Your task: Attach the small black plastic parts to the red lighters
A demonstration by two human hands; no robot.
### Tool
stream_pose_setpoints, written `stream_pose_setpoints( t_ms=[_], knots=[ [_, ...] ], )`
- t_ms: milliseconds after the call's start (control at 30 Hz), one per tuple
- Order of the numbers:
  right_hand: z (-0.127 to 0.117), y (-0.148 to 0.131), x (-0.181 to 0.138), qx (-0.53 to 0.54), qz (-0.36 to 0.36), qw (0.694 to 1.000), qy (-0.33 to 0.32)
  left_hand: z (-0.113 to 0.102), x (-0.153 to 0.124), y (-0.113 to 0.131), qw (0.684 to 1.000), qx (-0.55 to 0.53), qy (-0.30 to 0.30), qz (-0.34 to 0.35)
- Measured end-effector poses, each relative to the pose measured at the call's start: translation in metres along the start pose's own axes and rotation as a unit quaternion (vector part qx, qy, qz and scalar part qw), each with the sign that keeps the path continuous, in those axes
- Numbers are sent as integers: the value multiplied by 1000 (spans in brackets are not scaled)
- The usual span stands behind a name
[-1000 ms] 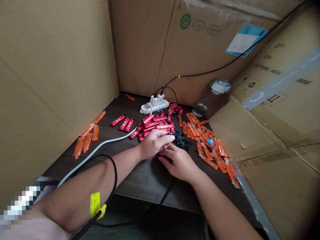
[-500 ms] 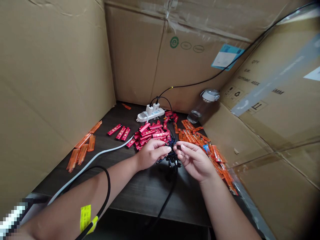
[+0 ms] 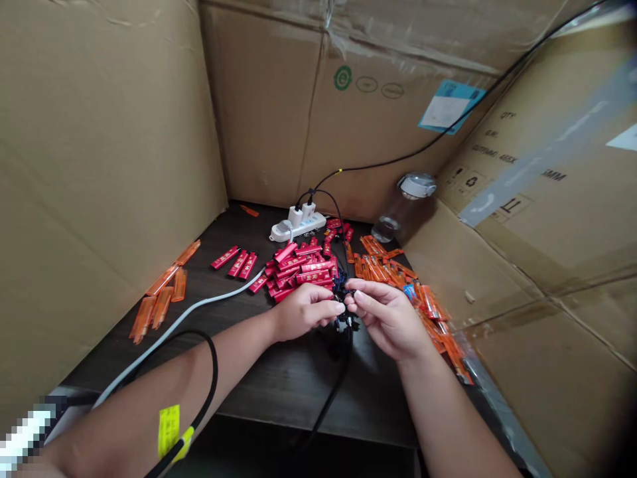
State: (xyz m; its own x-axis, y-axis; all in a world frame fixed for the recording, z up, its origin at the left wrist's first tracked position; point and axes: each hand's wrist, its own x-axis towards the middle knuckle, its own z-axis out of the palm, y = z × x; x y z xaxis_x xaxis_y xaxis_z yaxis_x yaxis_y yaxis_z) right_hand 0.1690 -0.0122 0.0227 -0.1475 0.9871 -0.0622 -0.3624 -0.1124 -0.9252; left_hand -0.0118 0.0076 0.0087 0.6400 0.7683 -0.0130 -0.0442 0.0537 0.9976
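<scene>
My left hand [image 3: 309,311] is closed in a pinch, thumb against fingers, beside the heap of red lighter-shaped cases [image 3: 298,262]. What it holds between the fingertips is too small and hidden to make out. Facing it, my right hand [image 3: 385,317] pinches a small black part [image 3: 350,293] between thumb and forefinger. The fingertips of both hands almost meet. Below and behind them lies a pile of small black and metallic parts [image 3: 343,324], partly covered by the hands. Orange translucent lighter-shaped pieces [image 3: 378,269] lie heaped beyond my right hand.
A white power strip [image 3: 301,229] with plugged-in adapters stands at the back, near a clear bottle [image 3: 398,212]. Three red cases lie apart on the left, with several orange pieces [image 3: 162,305] farther left. A grey cable [image 3: 199,305] crosses the dark table. Cardboard walls [image 3: 269,99] enclose it.
My fingertips have shifted slightly, with the right thumb and forefinger a little lower on the small black part. The camera view has moved slightly. The piles look the same.
</scene>
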Motion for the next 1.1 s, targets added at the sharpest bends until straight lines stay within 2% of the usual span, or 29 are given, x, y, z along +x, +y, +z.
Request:
stream_pose_setpoints(
  t_ms=[233, 467, 667, 1100],
  knots=[
    [5, 0, -4, -13, -11, 999, -45, 0, -1, 3, 999, 29, -26, -1],
    [-1, 2, -4, -67, -23, 994, -78, 0, 0, 4, 997, 66, -45, 14],
    [-2, 3, -4, -82, -6, 990, -117, -1, -1, 2, 994, 99, -52, 18],
    [-2, 2, -5, -74, 39, 989, -123, -4, -2, 2, 987, 140, -79, 3]
  ],
)
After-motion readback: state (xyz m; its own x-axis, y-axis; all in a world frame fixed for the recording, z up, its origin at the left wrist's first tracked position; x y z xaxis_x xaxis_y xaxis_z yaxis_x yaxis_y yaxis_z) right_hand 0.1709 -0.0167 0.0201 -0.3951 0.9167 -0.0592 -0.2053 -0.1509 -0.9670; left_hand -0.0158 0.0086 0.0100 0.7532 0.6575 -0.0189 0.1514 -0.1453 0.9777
